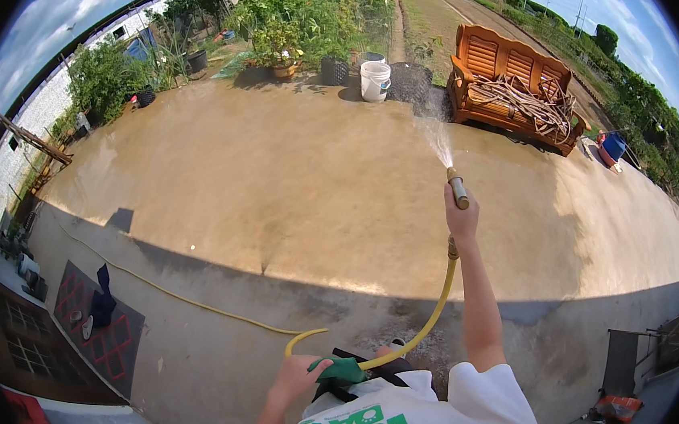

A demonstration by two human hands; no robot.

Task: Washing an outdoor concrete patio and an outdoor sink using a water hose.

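Observation:
My right hand [461, 213], arm stretched forward, grips a metal hose spray nozzle [457, 188]. Water [439, 143] sprays from its tip towards the pots and the bench. A yellow hose [437, 311] hangs from a brass coupling [452, 248] below that hand and curves back to my waist. There my left hand [301, 373] is closed around a green cloth or sleeve [342, 370] where the hose passes; how it wraps the hose is partly hidden. The hose runs on across the floor to the left. The concrete floor [294, 178] before me looks wet.
A wooden bench [504, 60] holds a heap of coiled flat hose [524, 104]. White buckets [375, 83], black pots [334, 70] and plants line the far edge. A patterned mat [96, 330] with shoes lies at left. At right stand a dark rack [621, 361] and an orange bag [618, 408].

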